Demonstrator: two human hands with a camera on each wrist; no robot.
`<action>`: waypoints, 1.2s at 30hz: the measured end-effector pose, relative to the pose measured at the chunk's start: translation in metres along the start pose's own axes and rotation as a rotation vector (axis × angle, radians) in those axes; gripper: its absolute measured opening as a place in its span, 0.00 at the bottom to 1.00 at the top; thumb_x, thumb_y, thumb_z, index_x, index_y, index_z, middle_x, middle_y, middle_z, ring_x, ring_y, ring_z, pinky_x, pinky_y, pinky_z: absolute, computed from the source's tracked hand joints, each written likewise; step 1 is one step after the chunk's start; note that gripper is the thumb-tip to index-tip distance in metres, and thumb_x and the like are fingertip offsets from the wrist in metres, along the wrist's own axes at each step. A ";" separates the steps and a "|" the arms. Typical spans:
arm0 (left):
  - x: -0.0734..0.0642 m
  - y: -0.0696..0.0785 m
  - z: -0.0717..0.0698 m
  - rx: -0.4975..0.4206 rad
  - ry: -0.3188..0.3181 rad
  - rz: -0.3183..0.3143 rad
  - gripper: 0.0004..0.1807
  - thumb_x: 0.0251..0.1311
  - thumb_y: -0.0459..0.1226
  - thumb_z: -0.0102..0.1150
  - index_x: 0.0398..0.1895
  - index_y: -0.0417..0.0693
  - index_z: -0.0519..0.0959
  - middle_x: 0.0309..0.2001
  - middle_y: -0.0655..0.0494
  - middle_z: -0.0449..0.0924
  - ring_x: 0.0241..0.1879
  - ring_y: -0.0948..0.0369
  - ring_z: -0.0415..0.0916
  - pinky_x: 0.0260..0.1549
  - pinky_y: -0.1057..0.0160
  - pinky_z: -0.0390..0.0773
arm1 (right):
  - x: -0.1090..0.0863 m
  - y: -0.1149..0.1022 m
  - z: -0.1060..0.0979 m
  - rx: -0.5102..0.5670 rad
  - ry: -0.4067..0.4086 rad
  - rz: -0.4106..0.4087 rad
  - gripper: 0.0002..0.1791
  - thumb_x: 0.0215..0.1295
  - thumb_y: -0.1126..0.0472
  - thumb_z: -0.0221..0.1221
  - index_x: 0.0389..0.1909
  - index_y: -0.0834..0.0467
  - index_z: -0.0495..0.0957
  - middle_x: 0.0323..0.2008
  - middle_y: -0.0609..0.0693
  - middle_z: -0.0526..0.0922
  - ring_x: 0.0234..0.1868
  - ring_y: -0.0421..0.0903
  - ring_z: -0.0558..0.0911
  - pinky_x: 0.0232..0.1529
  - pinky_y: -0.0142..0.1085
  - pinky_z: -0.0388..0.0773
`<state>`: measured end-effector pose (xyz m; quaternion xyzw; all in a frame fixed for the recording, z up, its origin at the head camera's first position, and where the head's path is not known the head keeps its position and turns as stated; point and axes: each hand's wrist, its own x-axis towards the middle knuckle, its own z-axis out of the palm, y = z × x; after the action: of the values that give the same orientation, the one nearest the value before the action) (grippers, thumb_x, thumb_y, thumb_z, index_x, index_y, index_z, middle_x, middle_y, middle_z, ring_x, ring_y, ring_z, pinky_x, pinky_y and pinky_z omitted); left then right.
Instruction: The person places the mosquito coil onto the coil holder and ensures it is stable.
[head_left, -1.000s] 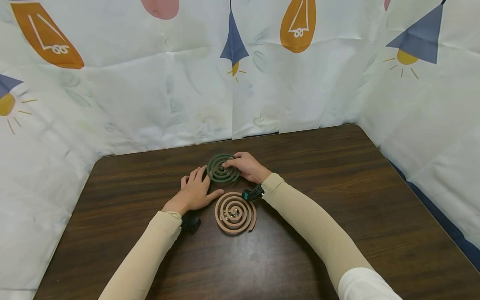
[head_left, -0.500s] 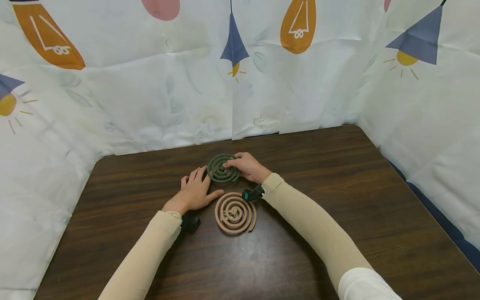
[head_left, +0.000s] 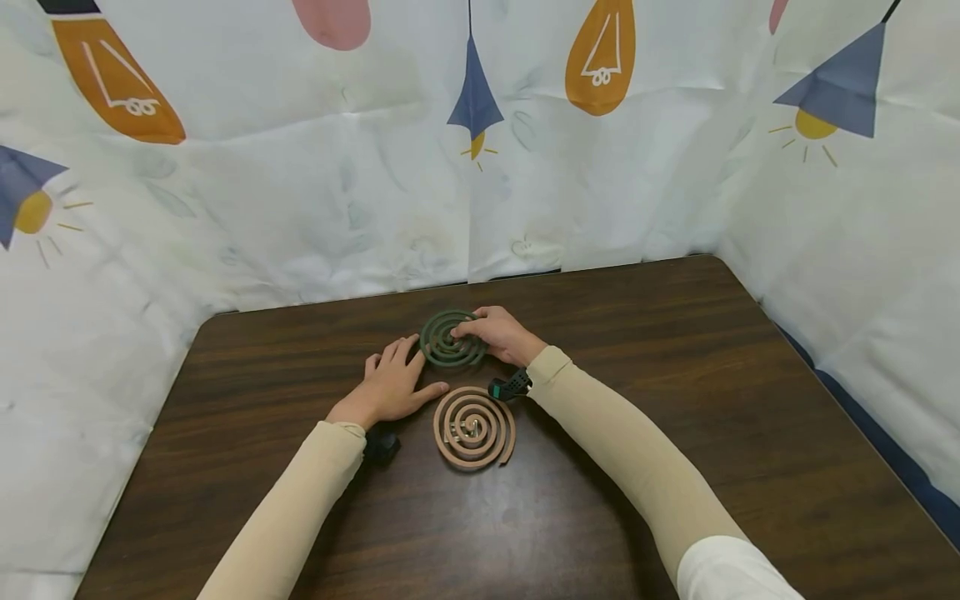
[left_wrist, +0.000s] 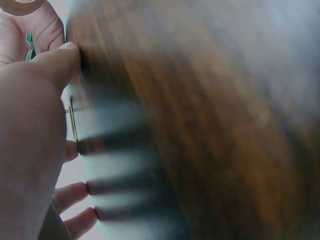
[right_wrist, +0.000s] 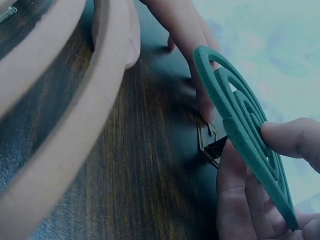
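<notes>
My right hand pinches a green mosquito coil near its centre, thumb on one face and fingers behind the other. The right wrist view shows the coil steeply tilted above the dark tabletop. My left hand lies just left of it, fingers spread and fingertips down on the table. One left fingertip touches a small thin metal coil stand, which sits behind the green coil and is hidden by it in the head view. Nearer the body, a tan mosquito coil lies flat over another small metal stand, its left edge close to my left thumb.
The dark wood table has rounded far corners. Behind and beside it hangs a white cloth printed with lamps and bulbs. Black straps with small devices sit on both wrists, the right one overlapping the tan coil in the head view.
The head view has shifted slightly, so everything appears a little lower and further right. Both hands and both coils stay in nearly the same places.
</notes>
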<state>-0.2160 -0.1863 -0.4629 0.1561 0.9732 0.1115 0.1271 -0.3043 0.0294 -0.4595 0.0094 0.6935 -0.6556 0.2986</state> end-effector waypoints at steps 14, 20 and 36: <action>-0.001 0.001 -0.001 -0.001 -0.010 0.007 0.44 0.74 0.64 0.48 0.83 0.49 0.56 0.84 0.39 0.42 0.83 0.38 0.41 0.73 0.27 0.51 | 0.003 0.001 -0.002 -0.029 0.001 -0.001 0.26 0.67 0.61 0.68 0.62 0.61 0.71 0.48 0.54 0.83 0.40 0.43 0.86 0.41 0.34 0.85; 0.000 0.000 0.000 -0.006 -0.018 -0.012 0.45 0.73 0.66 0.47 0.82 0.48 0.59 0.84 0.38 0.41 0.83 0.36 0.39 0.73 0.26 0.50 | 0.003 0.000 -0.003 -0.059 0.006 0.005 0.24 0.66 0.60 0.69 0.59 0.60 0.73 0.46 0.53 0.83 0.38 0.42 0.85 0.38 0.34 0.85; 0.001 0.001 -0.001 -0.010 -0.028 -0.026 0.46 0.73 0.67 0.46 0.82 0.48 0.59 0.84 0.36 0.40 0.83 0.35 0.39 0.74 0.26 0.49 | 0.003 -0.004 -0.002 -0.115 0.026 0.030 0.39 0.65 0.58 0.69 0.74 0.61 0.64 0.58 0.57 0.82 0.44 0.44 0.84 0.42 0.35 0.84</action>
<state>-0.2173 -0.1855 -0.4621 0.1442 0.9727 0.1127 0.1428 -0.3087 0.0294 -0.4573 0.0111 0.7334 -0.6101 0.2996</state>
